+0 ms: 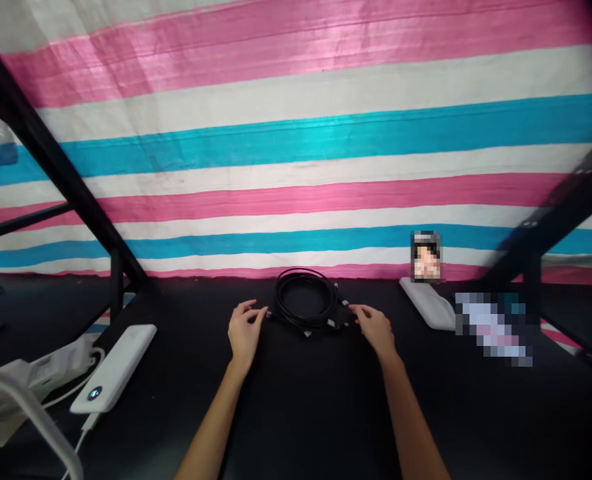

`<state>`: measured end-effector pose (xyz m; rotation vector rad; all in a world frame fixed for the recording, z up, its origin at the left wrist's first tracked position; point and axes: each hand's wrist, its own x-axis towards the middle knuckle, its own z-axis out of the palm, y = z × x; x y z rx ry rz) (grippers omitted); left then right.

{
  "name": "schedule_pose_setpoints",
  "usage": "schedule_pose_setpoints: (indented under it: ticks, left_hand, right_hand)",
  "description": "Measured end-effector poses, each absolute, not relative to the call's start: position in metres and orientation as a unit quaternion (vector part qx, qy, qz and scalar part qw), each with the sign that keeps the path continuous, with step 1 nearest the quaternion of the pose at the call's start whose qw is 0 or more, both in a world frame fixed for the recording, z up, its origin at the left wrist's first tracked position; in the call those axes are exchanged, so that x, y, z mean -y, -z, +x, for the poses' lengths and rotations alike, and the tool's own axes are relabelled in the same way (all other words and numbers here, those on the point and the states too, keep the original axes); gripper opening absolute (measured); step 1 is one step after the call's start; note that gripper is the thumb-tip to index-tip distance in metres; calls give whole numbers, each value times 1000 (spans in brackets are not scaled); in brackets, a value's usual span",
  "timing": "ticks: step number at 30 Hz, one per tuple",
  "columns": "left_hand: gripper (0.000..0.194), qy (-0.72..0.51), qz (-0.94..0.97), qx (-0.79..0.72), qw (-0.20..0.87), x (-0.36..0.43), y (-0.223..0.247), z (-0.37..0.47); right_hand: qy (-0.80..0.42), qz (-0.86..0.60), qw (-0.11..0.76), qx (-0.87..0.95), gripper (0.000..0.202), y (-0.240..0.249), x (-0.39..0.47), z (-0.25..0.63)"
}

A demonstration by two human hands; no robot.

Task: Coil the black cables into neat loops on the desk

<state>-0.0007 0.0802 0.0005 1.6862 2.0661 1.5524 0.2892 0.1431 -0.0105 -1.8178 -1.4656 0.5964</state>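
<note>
Between left hand (pixel 244 332) and right hand (pixel 376 327), on the black table (pixel 306 413): a coiled black cable (pixel 303 323). Fingers half-curled, thumb and forefinger tips right beside its plug ends; pinching or merely touching, cannot tell. On the white power bank (pixel 121 367), a lit display (pixel 95 393), too small to read; on the power strip (pixel 79 357), blurred markings.

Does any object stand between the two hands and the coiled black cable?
Nothing visible does. The left hand and right hand are at opposite sides of the coiled black cable, fingers near its connectors; the white power bank lies farther left, out of the way.
</note>
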Motion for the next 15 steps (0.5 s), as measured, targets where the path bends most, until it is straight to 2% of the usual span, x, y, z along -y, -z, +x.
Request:
schedule_pose_setpoints:
  ticks: [3,7,11,15]
  left_hand:
    - [24,-534,532,-657,14,-82,1,-2]
    - [29,-538,552,-635,47,-83,6,3]
    - [28,-557,563,-604,84,-81,6,9]
    - [18,-601,559,-570,37,-76,-1,13]
  right_hand:
    - [-221,-722,299,584,24,4,-139,289]
    - [-230,-713,226,622,23,-4,-134,286]
    - [-223,-708,218,634,24,-5,-133,285]
    - [-220,-702,218,641,24,-4,-133,285]
